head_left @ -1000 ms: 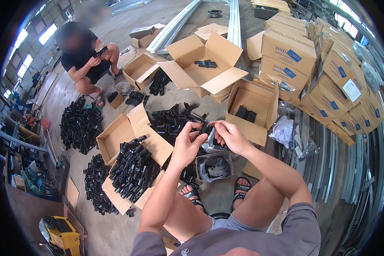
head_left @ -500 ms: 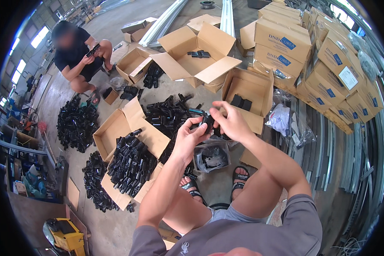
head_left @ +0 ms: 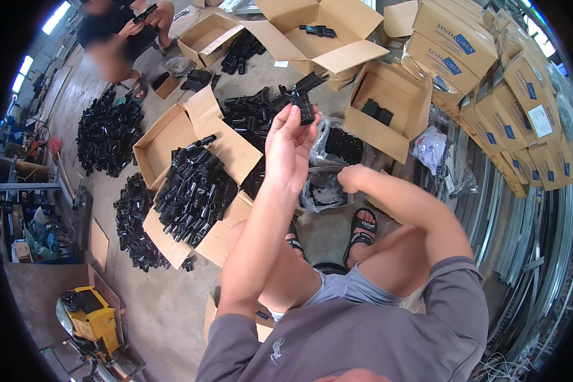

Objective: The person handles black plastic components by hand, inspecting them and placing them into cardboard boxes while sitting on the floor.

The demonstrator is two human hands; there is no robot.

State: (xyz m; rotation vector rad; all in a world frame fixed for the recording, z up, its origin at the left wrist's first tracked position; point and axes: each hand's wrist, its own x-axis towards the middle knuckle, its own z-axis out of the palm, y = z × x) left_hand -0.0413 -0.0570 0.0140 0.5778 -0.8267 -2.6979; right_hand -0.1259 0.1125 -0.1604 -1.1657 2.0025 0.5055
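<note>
Raised before me, my left hand [head_left: 291,137] pinches a black bracket-like part [head_left: 304,105] with a longer arm jutting up and to the right. My right hand [head_left: 350,179] is at the right side of a small bag-lined box [head_left: 326,200] with dark pieces in it; its fingers are mostly hidden. Just beyond that box lies an open clear bag of small black pieces [head_left: 344,148]. Behind my left hand a heap of similar black parts [head_left: 245,108] covers the floor.
A carton piled with black parts [head_left: 194,191] stands at left, beside floor heaps [head_left: 108,134]. Open cartons [head_left: 388,95] stand ahead. Stacked closed boxes [head_left: 452,54] and metal profiles [head_left: 490,210] are at right. Another person [head_left: 118,38] squats at far left holding a black part.
My right hand has left the black part and moved down toward the small box. My left hand keeps the part, now higher in view. The view has tilted lower.
</note>
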